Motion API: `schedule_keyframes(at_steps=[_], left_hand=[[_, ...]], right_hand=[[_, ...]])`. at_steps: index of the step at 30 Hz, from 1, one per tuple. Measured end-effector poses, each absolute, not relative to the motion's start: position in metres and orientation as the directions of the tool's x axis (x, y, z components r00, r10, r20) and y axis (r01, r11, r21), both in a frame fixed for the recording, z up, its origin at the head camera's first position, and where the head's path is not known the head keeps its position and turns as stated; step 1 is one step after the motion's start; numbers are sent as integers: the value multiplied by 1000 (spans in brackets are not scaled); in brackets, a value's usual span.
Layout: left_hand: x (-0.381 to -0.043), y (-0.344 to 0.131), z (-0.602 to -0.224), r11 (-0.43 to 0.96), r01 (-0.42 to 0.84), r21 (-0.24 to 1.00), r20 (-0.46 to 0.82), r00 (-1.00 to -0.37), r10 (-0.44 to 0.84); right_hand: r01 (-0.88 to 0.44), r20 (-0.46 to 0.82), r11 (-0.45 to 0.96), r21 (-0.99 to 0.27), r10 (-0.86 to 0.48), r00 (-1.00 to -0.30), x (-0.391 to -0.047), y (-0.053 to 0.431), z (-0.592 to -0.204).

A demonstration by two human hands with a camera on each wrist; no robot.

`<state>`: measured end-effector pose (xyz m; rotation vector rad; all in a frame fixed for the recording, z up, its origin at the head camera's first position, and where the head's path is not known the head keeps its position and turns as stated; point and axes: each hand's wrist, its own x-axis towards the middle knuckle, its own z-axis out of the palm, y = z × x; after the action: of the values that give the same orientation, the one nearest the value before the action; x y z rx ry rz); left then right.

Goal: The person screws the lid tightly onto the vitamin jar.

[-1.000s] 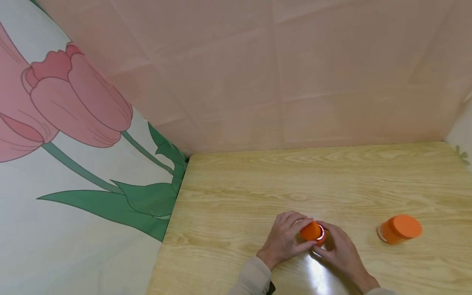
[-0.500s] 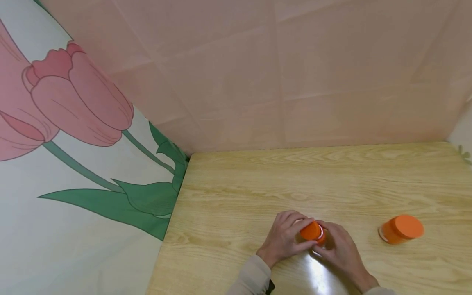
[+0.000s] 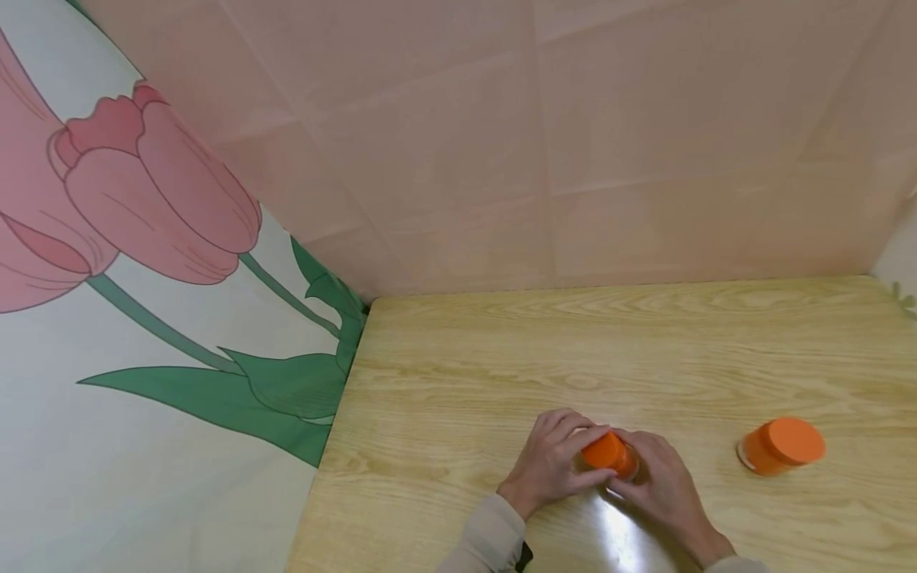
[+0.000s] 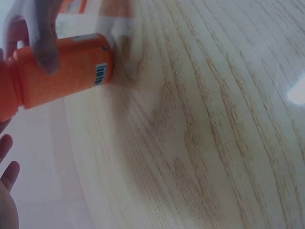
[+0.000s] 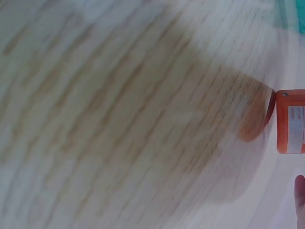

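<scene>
An orange plastic bottle (image 4: 71, 71) with a barcode label is held between both hands near the front of the table. My left hand (image 3: 555, 461) pinches its orange lid (image 3: 602, 450) between thumb and fingers. The lid covers the bottle's mouth; whether it is screwed tight I cannot tell. My right hand (image 3: 666, 481) grips the bottle's body from the right, and its fingers (image 4: 44, 45) wrap it in the left wrist view. Only the labelled base end of the bottle (image 5: 289, 129) shows in the right wrist view.
To the right, a second orange bottle (image 3: 777, 447) with a flat lid stands on the wood-grain table (image 3: 501, 358). A pink sheet (image 3: 466, 159) hangs behind the table, and a tulip-printed cloth (image 3: 179, 414) borders it at left.
The lid has come down over the bottle's mouth: the white rim seen earlier is now hidden. Both hands stay almost in place. The second bottle is unmoved on the table.
</scene>
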<state>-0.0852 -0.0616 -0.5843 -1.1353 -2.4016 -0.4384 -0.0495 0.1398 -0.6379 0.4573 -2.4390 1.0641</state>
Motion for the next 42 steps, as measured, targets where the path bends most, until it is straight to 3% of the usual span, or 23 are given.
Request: schedule_keyframes(at_steps=[12, 24, 33, 42], left_hand=[[-85, -61, -583, 635, 769, 75, 452, -594, 666], [-86, -61, -578, 640, 757, 134, 401, -632, 663], [-86, -60, -580, 659, 751, 49, 452, -605, 656], [-84, -60, -577, 646, 747, 157, 338, -656, 675]], right_hand=[[-499, 549, 627, -598, -133, -825, -52, 139, -640], [-516, 565, 605, -606, -129, -815, -53, 139, -642], [-520, 569, 599, -609, -126, -813, -53, 139, -641], [-537, 582, 580, -613, -129, -803, -53, 139, -641]])
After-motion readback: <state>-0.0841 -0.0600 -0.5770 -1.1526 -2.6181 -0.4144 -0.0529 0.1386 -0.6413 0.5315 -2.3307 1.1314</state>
